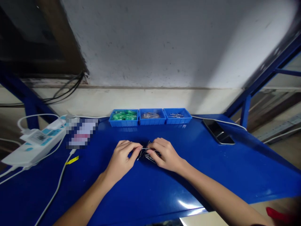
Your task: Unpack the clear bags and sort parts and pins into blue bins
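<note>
Over the blue table, my left hand point(125, 156) pinches one end of a thin metal rod point(145, 148) between thumb and fingertips. My right hand point(166, 154) has its thumb and fingers closed at the rod's other end, so it lies level between the two hands. Just below, a small pile of similar metal rods point(150, 157) rests on the table, partly covered by my right hand. What the rod's ends look like is hidden in my fingers.
Three blue bins stand in a row along the back: one with green pieces point(124, 115), one with clear, brownish pieces point(150, 115), one with metal rods point(176, 115). A phone point(219, 131) lies right. A white power strip point(39, 141) with cables lies left, near a yellow tag point(72, 160).
</note>
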A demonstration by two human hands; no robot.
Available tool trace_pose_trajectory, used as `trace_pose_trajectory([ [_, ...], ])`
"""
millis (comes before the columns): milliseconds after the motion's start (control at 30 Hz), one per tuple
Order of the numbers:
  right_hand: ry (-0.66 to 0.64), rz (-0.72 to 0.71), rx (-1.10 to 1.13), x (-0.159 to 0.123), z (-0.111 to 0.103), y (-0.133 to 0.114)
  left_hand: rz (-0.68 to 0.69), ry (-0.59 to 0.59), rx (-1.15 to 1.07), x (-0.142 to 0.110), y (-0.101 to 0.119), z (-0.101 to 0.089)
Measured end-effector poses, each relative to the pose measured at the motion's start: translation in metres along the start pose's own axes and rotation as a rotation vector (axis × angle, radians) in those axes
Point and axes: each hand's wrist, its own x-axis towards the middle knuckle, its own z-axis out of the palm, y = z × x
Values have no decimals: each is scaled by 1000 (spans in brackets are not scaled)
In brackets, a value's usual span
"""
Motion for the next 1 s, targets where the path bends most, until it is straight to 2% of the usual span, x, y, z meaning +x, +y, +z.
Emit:
trace_pose_trajectory([
  [167, 10, -9, -21, 0, 1, -1, -22, -62, 3, 0, 0, -1],
  [367, 39, 39, -48, 0, 6, 1, -92, -38, -29, -2, 0, 1],
  [567, 52, 38, 4, 0, 3, -1, -69, -36, -4, 0, 2, 1],
  [767, 38, 20, -9, -1, 4, 1, -60, -87, -20, -1, 1, 2],
  [1000, 61, 40, 11, 0, 8, 3, -74, -44, -7, 0, 3, 3],
])
